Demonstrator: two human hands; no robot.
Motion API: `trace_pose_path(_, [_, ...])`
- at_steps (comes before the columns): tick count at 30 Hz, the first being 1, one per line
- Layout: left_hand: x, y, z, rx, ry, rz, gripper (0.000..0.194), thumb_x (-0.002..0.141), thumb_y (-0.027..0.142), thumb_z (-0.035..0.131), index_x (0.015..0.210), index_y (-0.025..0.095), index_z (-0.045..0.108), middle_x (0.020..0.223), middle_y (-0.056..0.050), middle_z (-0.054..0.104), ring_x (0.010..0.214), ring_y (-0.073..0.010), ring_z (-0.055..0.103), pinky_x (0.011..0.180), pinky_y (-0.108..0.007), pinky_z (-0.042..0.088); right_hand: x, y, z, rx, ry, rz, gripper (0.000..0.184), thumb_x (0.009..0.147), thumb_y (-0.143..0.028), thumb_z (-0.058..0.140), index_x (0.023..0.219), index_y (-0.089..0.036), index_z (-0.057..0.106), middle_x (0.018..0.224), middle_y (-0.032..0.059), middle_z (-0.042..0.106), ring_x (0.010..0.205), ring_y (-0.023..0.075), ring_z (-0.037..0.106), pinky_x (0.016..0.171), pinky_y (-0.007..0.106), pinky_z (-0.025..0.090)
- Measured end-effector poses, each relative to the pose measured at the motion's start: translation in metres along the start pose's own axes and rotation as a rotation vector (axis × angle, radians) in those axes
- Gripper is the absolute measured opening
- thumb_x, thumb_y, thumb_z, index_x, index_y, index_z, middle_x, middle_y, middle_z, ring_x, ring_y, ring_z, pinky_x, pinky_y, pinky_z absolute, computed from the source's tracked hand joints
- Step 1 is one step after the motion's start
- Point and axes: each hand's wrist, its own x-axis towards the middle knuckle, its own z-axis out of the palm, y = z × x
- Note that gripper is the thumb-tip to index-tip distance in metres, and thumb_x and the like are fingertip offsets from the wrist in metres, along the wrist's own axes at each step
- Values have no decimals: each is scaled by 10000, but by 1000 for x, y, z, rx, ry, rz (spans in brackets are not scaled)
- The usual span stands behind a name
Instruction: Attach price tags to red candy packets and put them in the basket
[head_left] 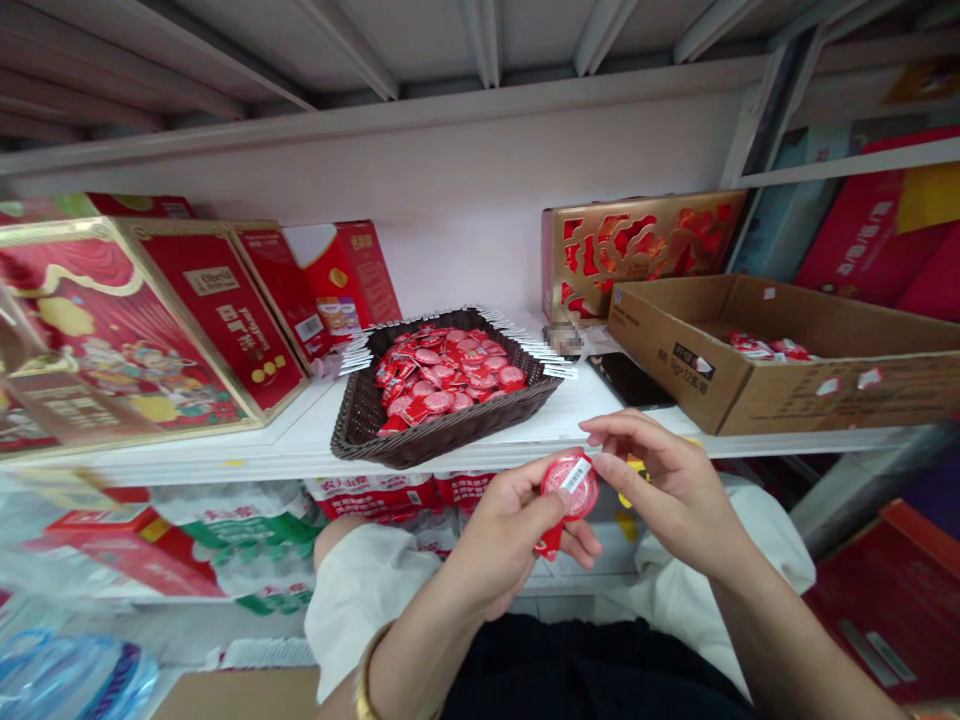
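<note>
Flat white shelf (pixel 585 400), mid-frame | left hand (pixel 517 525), lower centre — fingers pinching round, red, glossy-wrapped packet (pixel 583 500) | right hand (pixel 671 482), lower right — fingers narrowly parted

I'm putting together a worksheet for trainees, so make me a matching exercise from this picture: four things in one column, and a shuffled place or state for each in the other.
Things
1. Barcoded packet
2. Wicker basket
3. Black slab
4. Cardboard box

Places or states
A. Lying flat on the white shelf
B. Holding a big heap of red packets
C. Open-topped, with only a few packets inside
D. Held in the left hand

Right pairs: 1-D, 2-B, 3-A, 4-C
</note>
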Motion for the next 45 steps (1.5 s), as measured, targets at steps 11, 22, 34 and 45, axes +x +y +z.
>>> trace_pose_path(11, [13, -15, -8, -63, 106, -21, 437, 706, 421, 815, 995, 110, 710, 687, -77, 717, 595, -171, 696, 564, -225, 509, -5, 17, 12, 172, 45, 272, 257, 792, -417, 725, 739, -168, 687, 611, 14, 636, 555, 127, 563, 517, 233, 480])
trace_pose_path(22, [18, -22, -12, -28, 159, -31, 427, 724, 422, 800, 998, 104, 722, 710, -93, 743, 583, -167, 698, 572, -230, 523, -8, 23, 11, 254, 28, 288, 328, 904, -459, 595, 761, -179, 686, 666, 18, 666, 617, 136, 589, 571, 223, 495])
trace_pose_path(34, [16, -25, -15, -9, 148, -17, 507, 724, 478, 793, 1075, 120, 714, 811, -114, 775, 663, -184, 739, 570, -198, 521, -11, 28, 19, 327, 45, 342, 225, 833, -408, 706, 827, -183, 706, 739, 34, 703, 641, 133, 624, 605, 226, 518])
trace_pose_path(45, [22, -25, -15, -1, 140, -27, 487, 743, 464, 781, 1076, 113, 722, 718, -92, 762, 616, -160, 723, 591, -201, 537, -9, 27, 12, 287, 57, 310, 299, 863, -461, 650, 784, -178, 705, 700, 30, 695, 630, 133, 612, 595, 223, 505])
